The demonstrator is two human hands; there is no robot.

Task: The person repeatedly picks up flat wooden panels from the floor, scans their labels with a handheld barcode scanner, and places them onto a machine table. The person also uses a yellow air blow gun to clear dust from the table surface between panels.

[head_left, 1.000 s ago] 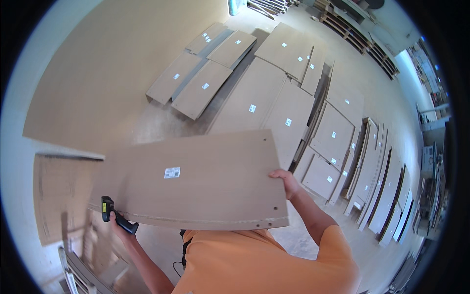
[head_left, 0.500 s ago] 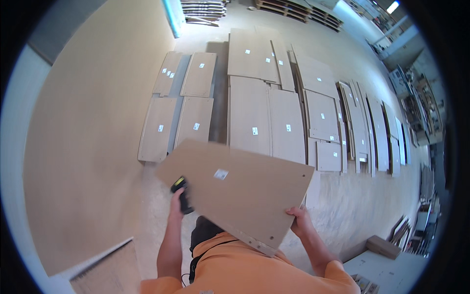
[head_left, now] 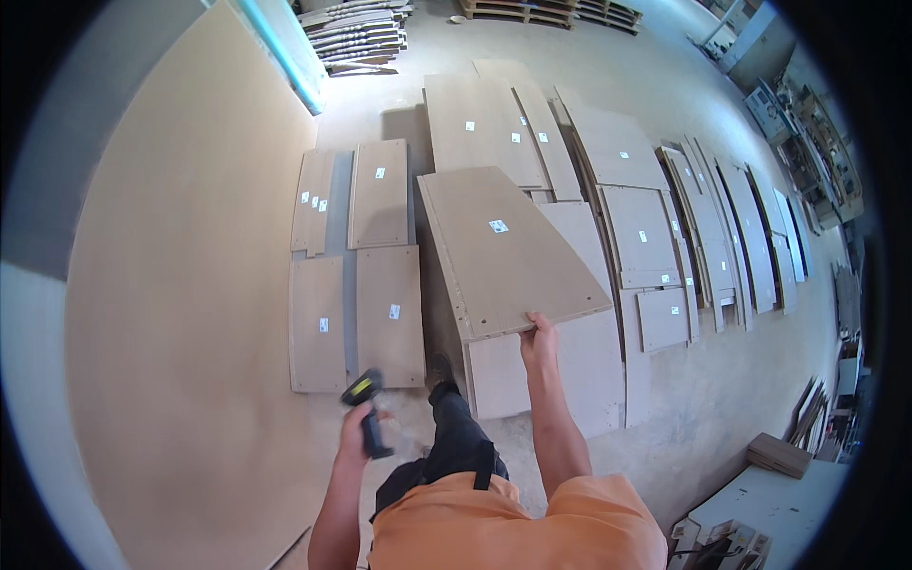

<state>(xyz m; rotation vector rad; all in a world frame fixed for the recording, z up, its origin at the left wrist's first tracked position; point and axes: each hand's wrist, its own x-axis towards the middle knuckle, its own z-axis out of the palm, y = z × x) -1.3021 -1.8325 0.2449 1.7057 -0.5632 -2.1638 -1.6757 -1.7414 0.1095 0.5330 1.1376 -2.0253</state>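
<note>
A very large light-brown sheet [head_left: 180, 313] fills the floor far to the left of the held panel [head_left: 508, 252]. Between them lie four smaller panels [head_left: 356, 256] flat on the concrete, in two rows, each with a small white sticker.

The left hand [head_left: 359, 429] is clenched round the grip of a handheld scanner [head_left: 366, 397], black with a yellow band, its head pointing up and away from the person. It hangs in the air below and to the left of the held panel, clear of it, just above the near edge of the four small panels.

The held panel is a long tan board with a white sticker near its middle. Its long axis runs away from the person, leaning slightly left at the far end, and its near short edge is raised. The right hand [head_left: 539, 334] grasps that near edge at its right corner, fingers curled under and thumb on top. Beneath the panel lie more boards [head_left: 532, 375] on the floor, partly covered by it.

To the right of the held panel, rows of narrower boards [head_left: 703, 228] lie side by side and overlapping. Beyond its far end stands a stack of pallets [head_left: 560, 11].
</note>
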